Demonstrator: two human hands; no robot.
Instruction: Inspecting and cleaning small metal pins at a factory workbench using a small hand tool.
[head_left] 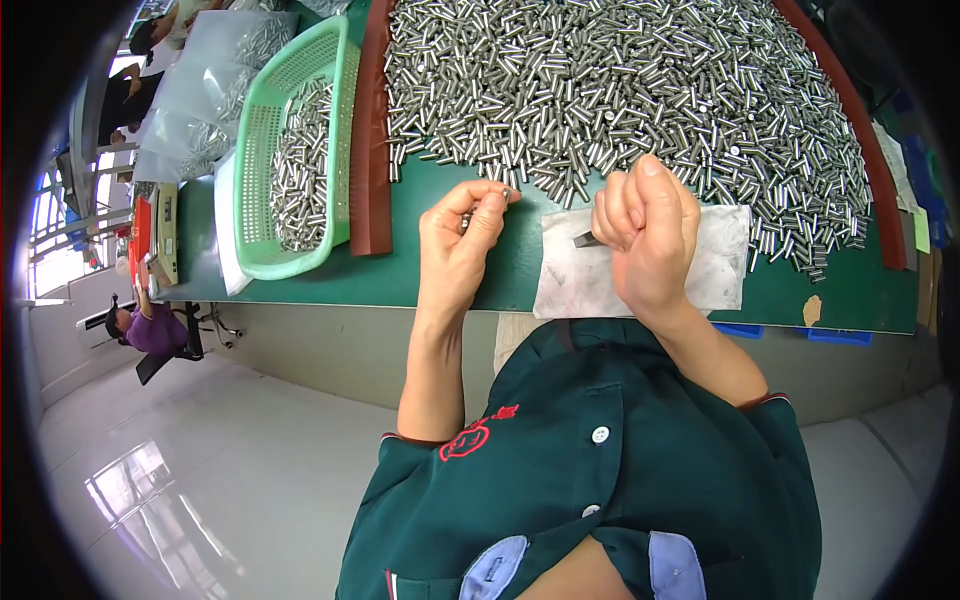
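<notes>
A broad heap of short shiny metal pins [620, 90] covers the far part of the green table. In front of the heap, my left hand [455, 245] is closed, thumb and forefinger pinched together. A pin end shows at its fingertips, and a bit more metal glints inside the curled fingers. To its right, my right hand [652, 235] is curled shut above a stained white cloth [715, 265]. A small dark grey flat piece [586, 240] shows beside its fingers; what the hand holds is mostly hidden.
Left of the heap stands a green plastic basket [256, 200] with pins in it, beside a brown-red rail [370, 180]. A matching rail [860, 120] bounds the right side. Clear bags [195, 95] of pins and a scale [165, 235] lie farther left. Another person [155, 330] sits beyond.
</notes>
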